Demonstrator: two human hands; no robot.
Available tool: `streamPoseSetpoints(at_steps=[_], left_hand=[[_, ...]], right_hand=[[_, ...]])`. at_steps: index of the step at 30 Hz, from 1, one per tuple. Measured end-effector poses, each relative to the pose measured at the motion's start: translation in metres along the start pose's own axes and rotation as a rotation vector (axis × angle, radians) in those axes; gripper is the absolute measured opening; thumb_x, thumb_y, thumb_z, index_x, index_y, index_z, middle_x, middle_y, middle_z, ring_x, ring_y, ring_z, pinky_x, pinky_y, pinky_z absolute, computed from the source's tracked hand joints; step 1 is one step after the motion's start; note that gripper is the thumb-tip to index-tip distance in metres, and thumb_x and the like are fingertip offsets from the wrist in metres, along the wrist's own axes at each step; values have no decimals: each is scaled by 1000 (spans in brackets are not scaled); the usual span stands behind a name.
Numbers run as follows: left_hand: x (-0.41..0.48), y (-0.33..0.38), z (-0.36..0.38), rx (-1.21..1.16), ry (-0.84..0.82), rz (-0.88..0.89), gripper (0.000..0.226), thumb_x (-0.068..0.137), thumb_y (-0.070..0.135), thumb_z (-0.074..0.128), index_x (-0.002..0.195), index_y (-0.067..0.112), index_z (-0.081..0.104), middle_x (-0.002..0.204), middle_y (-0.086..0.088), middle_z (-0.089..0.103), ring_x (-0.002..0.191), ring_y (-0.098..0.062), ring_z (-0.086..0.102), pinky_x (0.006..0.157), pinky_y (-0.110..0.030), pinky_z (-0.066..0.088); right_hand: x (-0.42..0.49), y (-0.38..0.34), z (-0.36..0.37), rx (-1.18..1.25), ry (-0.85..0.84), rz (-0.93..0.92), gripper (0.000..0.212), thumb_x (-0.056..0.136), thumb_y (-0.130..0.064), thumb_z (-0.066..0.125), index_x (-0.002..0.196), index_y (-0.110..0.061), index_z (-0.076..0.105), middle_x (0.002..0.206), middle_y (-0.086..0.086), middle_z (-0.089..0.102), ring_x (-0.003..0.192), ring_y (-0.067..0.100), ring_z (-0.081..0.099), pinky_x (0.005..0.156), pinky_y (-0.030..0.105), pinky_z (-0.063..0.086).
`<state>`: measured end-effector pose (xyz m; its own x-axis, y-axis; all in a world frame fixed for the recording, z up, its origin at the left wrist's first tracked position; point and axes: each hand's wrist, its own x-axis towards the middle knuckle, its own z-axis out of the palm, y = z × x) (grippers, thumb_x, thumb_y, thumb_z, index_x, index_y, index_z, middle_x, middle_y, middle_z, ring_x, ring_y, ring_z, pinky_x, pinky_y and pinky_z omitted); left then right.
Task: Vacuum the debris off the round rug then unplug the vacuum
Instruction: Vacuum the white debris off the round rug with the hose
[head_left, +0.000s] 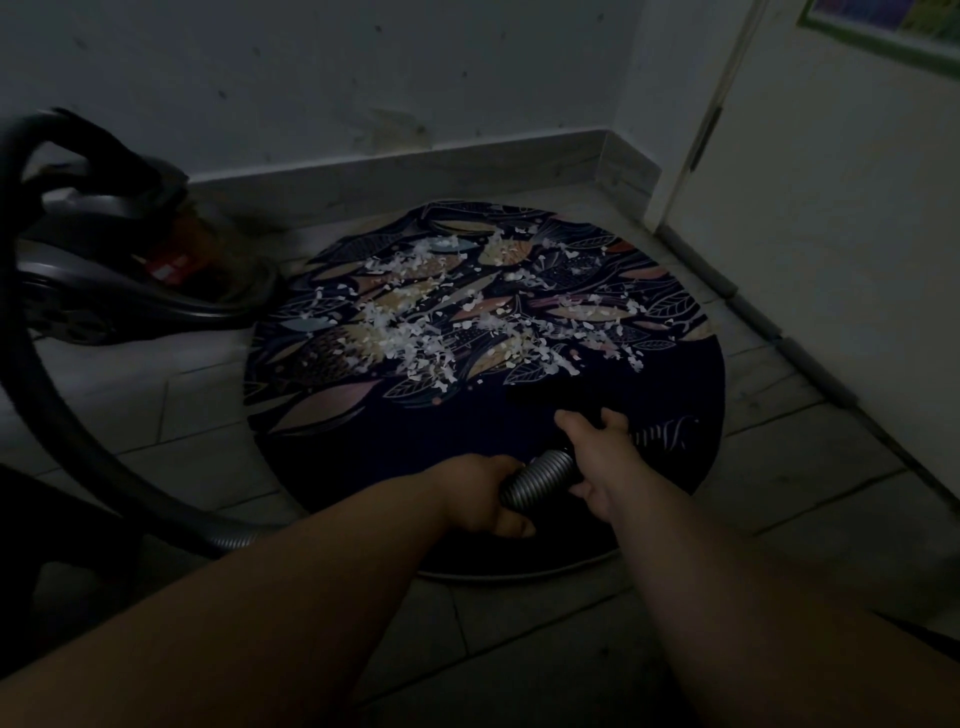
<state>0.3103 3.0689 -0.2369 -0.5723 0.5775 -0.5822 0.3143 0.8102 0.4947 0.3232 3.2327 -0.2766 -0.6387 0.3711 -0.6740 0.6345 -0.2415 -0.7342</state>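
A round dark rug (332, 426) with a leaf pattern lies on the tiled floor. White debris (415, 322) is scattered over its far half. The canister vacuum (104, 270) sits at the left by the wall. Its ribbed hose (535, 480) curves round the left side to my hands. My left hand (478, 499) grips the ribbed hose over the rug's near edge. Just ahead of it, my right hand (597, 457) grips the dark hose handle, whose far end is lost against the dark rug. No plug or socket is in view.
A wall with a pale skirting board (415, 171) runs behind the rug. A white door (831, 208) stands at the right, with a grey strip (800, 358) along its foot. Something dark (52, 561) lies at the lower left.
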Motion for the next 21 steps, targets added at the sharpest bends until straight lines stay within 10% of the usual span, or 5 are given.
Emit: streamPoseSetpoints(at_steps=[15, 21], left_hand=[[0, -22, -12, -3, 50, -73, 54, 84, 36, 65, 132, 23, 44, 123, -5, 58, 108, -22, 57, 91, -31, 47], [-8, -31, -13, -2, 73, -74, 53, 83, 36, 65, 129, 20, 46, 121, -7, 58, 108, -23, 57, 90, -29, 46]], right_hand=[[13, -14, 32, -54, -29, -11, 78, 91, -41, 64, 151, -40, 14, 142, 8, 43, 109, 29, 53, 94, 49, 50], [9, -15, 42, -73, -76, 5, 76, 93, -38, 63, 152, -34, 14, 132, 6, 47, 93, 25, 55, 69, 37, 49]])
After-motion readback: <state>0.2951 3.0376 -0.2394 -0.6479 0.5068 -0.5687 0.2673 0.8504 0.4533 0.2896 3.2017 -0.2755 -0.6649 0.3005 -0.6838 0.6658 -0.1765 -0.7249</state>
